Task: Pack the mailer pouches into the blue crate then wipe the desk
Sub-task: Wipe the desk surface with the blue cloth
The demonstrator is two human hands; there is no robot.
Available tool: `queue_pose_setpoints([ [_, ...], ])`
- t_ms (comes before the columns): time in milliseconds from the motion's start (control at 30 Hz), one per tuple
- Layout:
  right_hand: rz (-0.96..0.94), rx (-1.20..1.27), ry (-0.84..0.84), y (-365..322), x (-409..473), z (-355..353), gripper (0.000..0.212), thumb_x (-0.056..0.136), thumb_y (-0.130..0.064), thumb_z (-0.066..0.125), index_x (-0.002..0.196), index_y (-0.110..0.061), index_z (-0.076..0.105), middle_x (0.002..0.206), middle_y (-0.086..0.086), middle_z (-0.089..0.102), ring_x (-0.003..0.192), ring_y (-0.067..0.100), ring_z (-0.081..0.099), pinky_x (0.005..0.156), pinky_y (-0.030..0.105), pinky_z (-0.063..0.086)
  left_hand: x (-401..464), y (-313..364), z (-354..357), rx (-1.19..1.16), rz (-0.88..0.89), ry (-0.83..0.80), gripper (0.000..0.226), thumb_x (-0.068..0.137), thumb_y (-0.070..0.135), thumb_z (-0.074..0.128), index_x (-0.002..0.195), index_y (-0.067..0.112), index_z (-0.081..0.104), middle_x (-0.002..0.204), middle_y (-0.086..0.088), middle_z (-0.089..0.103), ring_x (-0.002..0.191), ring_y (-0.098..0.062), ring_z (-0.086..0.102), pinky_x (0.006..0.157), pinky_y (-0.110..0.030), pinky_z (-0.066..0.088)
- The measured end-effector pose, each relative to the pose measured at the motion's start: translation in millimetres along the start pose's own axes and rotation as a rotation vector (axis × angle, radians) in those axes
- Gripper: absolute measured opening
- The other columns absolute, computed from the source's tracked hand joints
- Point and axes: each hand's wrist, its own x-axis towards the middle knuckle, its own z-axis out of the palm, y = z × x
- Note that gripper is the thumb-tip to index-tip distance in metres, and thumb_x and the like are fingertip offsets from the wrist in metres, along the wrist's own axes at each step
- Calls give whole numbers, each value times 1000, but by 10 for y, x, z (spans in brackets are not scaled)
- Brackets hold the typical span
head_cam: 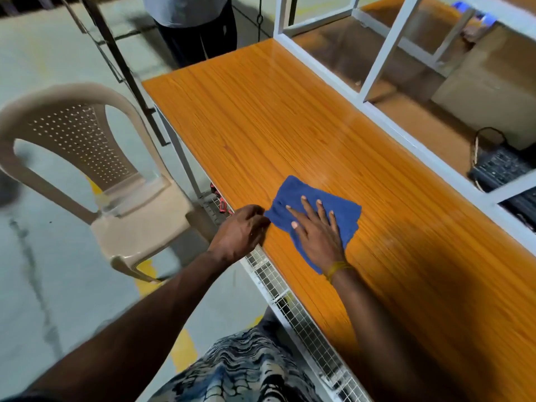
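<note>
A blue cloth (342,207) lies flat on the orange wood-grain desk (275,117), near its front edge. My right hand (317,230) presses down on the cloth with fingers spread straight. My left hand (240,230) sits at the desk's front edge with fingers curled, touching the cloth's left corner; whether it pinches the cloth is hidden. No mailer pouches or blue crate appear in view.
A beige plastic chair (95,169) stands left of the desk. A white wire-mesh shelf (293,311) runs under the front edge. A white frame with glass panels (385,50) borders the far side, with a black keyboard (501,169) behind it. A person (191,21) stands at the far end.
</note>
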Motion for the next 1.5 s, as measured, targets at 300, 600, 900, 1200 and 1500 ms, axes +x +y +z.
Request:
queue_pose_setpoints([
  [300,200,8,51,-156,808,-85,47,105,-44,31,151,-45,26,166,-5,12,152,32,5,118,61,11,-47,-14,161,-75,-69,92,22,98,23,58,115,14,69,129,-7,58,112,-23,60,87,-39,53],
  [600,-40,44,-38,-250,645,-37,46,106,-44,30,151,-48,23,166,-10,4,153,25,-3,122,55,1,6,-36,161,-121,-118,162,24,97,21,54,112,14,71,123,-5,60,111,-22,60,86,-37,53],
  [900,165,334,386,768,515,-537,32,92,-23,50,118,-18,69,122,4,67,114,23,62,98,39,49,1008,398,257,-27,-228,13,55,98,53,36,136,19,54,149,-18,40,138,-38,37,113,-61,24],
  [1200,216,92,83,895,232,-316,45,94,-37,60,138,-40,51,158,-2,33,147,28,27,112,54,31,841,421,599,395,-156,-307,69,95,73,15,156,42,7,167,-9,1,149,-44,11,107,-77,8],
  [1500,237,23,96,785,189,-347,46,94,-39,51,140,-45,43,160,-3,27,149,27,20,116,54,20,1406,-7,462,329,-474,-212,64,97,70,17,154,48,-1,166,1,-11,151,-40,-7,110,-75,-2],
])
